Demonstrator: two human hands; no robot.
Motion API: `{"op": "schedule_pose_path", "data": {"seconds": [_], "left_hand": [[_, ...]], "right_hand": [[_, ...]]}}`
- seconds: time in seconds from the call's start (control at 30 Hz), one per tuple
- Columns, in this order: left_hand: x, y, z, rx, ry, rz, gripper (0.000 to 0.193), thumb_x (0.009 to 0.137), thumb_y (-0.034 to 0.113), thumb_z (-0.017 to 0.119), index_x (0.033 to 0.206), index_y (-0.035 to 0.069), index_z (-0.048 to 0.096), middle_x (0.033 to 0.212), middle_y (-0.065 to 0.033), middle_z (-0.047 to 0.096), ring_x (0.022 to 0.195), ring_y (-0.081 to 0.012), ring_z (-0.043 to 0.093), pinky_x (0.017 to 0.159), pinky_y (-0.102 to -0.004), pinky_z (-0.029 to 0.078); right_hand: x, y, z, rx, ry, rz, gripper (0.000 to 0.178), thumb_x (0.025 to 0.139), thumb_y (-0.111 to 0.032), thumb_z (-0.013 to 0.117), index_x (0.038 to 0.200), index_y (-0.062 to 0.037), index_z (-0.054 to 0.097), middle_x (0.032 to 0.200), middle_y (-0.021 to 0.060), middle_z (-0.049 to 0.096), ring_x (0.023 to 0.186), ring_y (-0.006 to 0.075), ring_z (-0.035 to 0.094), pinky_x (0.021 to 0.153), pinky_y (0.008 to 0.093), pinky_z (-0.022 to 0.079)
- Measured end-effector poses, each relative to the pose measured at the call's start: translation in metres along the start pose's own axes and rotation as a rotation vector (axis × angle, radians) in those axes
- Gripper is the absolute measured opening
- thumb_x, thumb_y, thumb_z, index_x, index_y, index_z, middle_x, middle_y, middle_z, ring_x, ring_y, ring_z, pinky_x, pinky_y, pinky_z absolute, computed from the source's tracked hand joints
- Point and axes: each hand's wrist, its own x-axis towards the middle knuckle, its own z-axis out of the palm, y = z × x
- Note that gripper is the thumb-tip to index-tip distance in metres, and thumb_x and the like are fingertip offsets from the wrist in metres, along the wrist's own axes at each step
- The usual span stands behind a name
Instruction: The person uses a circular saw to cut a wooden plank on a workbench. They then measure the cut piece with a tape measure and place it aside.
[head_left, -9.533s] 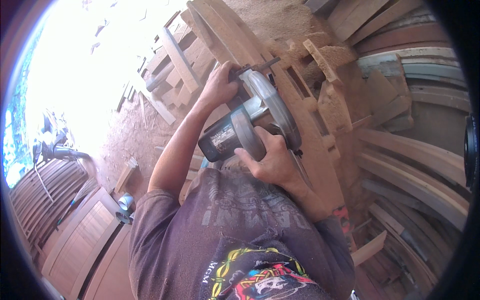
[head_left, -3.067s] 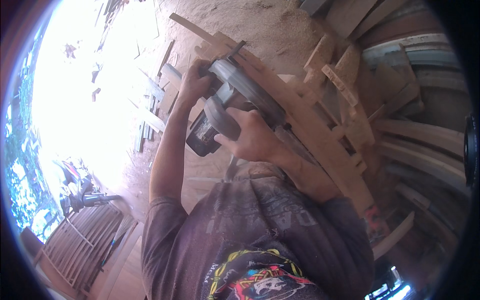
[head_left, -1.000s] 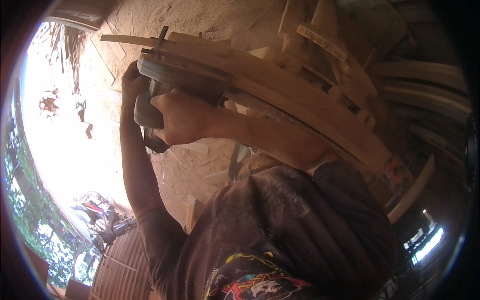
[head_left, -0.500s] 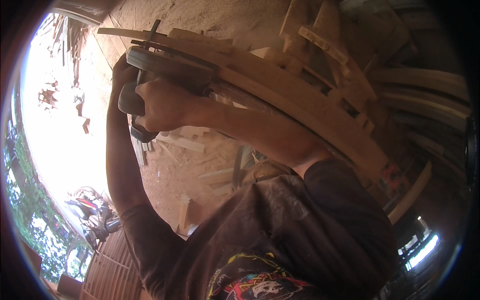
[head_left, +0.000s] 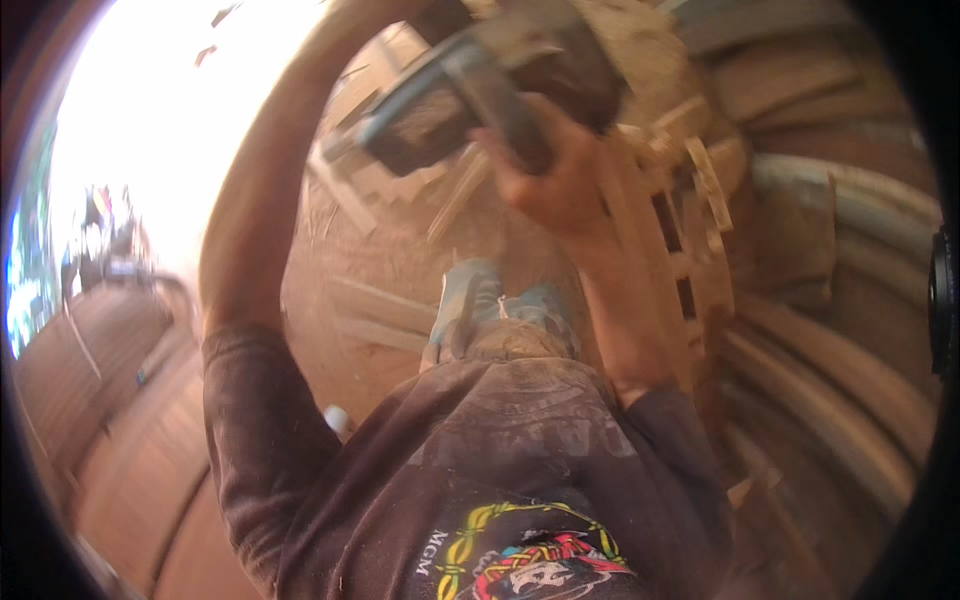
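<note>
A dark handheld power tool (head_left: 430, 120) with a grey-blue edge is tilted at the top of the view, smeared by motion. Its exact kind is hard to make out. My right hand (head_left: 555, 175) is closed around the tool's dark handle (head_left: 500, 105). My left forearm (head_left: 265, 210) rises along the left side and bends toward the tool, but the hand itself is cut off at the top edge. Right of my right forearm lies a long wooden workpiece (head_left: 640, 270) with dark rectangular slots cut in it.
Loose wood offcuts (head_left: 340, 195) and boards (head_left: 375, 305) lie on the dusty floor beyond my feet. Stacked curved-looking timber (head_left: 830, 380) fills the right side, blurred. At the left are brown slatted panels (head_left: 140, 440). Bright daylight comes from the upper left.
The view has swung, and the tool now appears higher and further right, apart from the long board it was beside. My left hand has passed out of the top edge.
</note>
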Motion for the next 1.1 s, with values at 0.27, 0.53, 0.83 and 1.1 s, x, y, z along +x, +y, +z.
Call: {"op": "schedule_pose_path", "data": {"seconds": [0.27, 0.53, 0.83, 1.1], "left_hand": [[-0.2, 0.168, -0.027, -0.035, 0.241, -0.121, 0.063, 0.094, 0.008, 0.076, 0.151, 0.003, 0.05, 0.111, -0.0213, 0.077, 0.106, -0.0275, 0.075, 0.091, -0.0407, 0.061], [-0.425, 0.126, 0.0, 0.124, 0.537, -0.262, 0.064, 0.091, 0.003, 0.075, 0.152, 0.006, 0.057, 0.112, -0.0169, 0.078, 0.094, -0.0217, 0.077, 0.079, -0.0363, 0.065], [-0.595, 0.006, 0.177, -0.526, 0.599, -0.802, 0.075, 0.084, 0.006, 0.083, 0.153, 0.002, 0.053, 0.114, -0.0196, 0.075, 0.095, -0.0235, 0.075, 0.076, -0.036, 0.063], [-0.8, -0.085, 0.355, -0.388, 1.098, -1.34, 0.072, 0.089, 0.029, 0.084, 0.149, -0.001, 0.057, 0.13, -0.0208, 0.074, 0.125, -0.0281, 0.07, 0.102, -0.0411, 0.059]], "right_hand": [[-0.079, -0.106, -0.015, -0.114, -0.233, -0.11, 0.022, 0.092, -0.004, 0.085, 0.111, -0.0002, 0.077, 0.088, 0.0051, 0.077, 0.079, 0.0099, 0.069, 0.073, 0.0269, 0.055], [-0.18, -0.165, -0.007, 0.05, -0.639, 0.075, 0.026, 0.09, -0.007, 0.085, 0.114, -0.0003, 0.077, 0.092, 0.0103, 0.08, 0.086, 0.0164, 0.076, 0.078, 0.0318, 0.058], [-0.264, -0.065, 0.007, 0.086, -1.072, 0.433, 0.032, 0.09, -0.008, 0.083, 0.12, 0.0, 0.076, 0.105, 0.0123, 0.081, 0.099, 0.0184, 0.076, 0.09, 0.0344, 0.059], [-0.349, 0.027, 0.075, -0.34, -1.347, 0.461, 0.04, 0.088, -0.016, 0.084, 0.124, 0.0003, 0.076, 0.108, 0.0157, 0.08, 0.101, 0.0248, 0.076, 0.094, 0.0368, 0.057]]}}
